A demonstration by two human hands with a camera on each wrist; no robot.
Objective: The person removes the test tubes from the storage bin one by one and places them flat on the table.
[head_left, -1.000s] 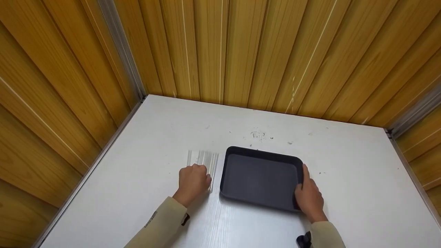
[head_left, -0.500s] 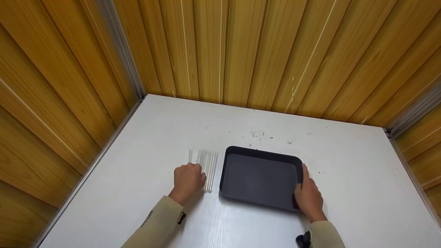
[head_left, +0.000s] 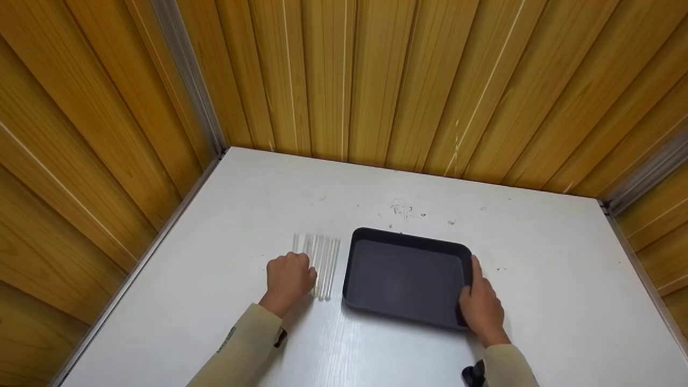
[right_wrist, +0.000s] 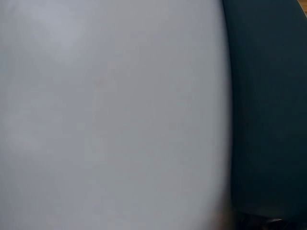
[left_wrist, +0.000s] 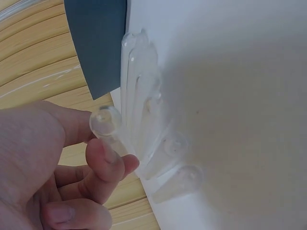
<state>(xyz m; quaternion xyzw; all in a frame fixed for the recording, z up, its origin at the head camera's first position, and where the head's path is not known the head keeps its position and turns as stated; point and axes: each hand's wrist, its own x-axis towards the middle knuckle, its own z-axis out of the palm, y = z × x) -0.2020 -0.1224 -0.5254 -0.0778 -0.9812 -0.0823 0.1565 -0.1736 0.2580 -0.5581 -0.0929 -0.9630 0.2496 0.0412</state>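
Several clear test tubes [head_left: 325, 263] lie side by side on the table, left of a dark rectangular tray [head_left: 403, 282]. My left hand [head_left: 288, 279] is over the left part of the row, back of the hand up. In the left wrist view, its thumb and fingers pinch one test tube [left_wrist: 105, 122] near its rounded end, while the other tubes fan out beyond. My right hand [head_left: 484, 309] grips the tray's right side, thumb over the rim and fingers along the outside. The tray's inside is bare.
The white table [head_left: 242, 215] carries small dark scuffs behind the tray. Wood-plank walls [head_left: 365, 80] with metal corner posts enclose it at the back and sides. A small black object [head_left: 473, 373] shows beside the right cuff.
My left hand has shifted a little to the left, uncovering more of the tubes on its right. The right hand and the tray have stayed in place.
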